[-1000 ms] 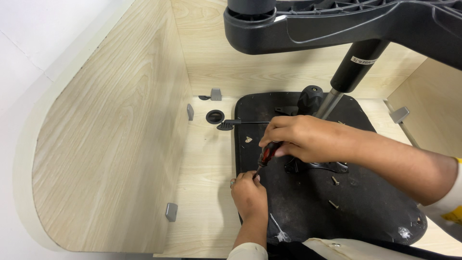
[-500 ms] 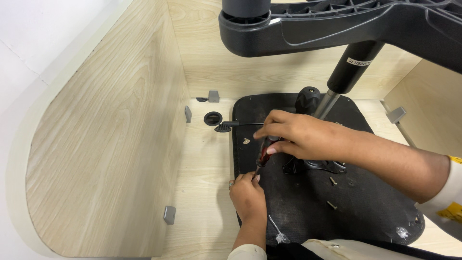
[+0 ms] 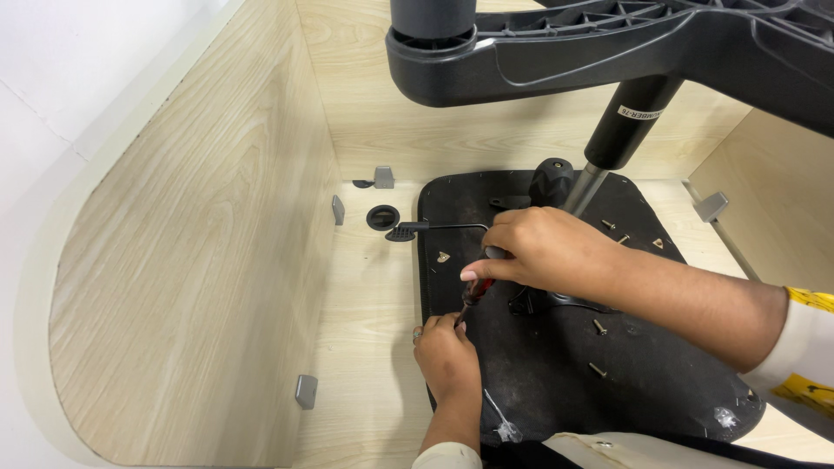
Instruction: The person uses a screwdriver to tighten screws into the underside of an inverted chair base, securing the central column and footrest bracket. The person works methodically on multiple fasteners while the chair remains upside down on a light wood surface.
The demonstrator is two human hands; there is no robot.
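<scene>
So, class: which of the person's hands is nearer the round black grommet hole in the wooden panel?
Left. The left hand sits below the grommet hole, near the seat's left edge; the right hand, holding the screwdriver, lies farther right, over the seat base.

Under the right hand (image 3: 547, 252) lies a matt black, rough-fibred seat underside (image 3: 556, 382); beside the left hand (image 3: 447, 356), smooth pale wood-grain panel (image 3: 191, 260); above, moulded black plastic chair base (image 3: 556, 52).

Both hands are bare, the right hand (image 3: 543, 252) followed by a forearm uncovered up to a white sleeve with a yellow printed patch, the left hand (image 3: 447, 356) ended by a white cuff.
</scene>
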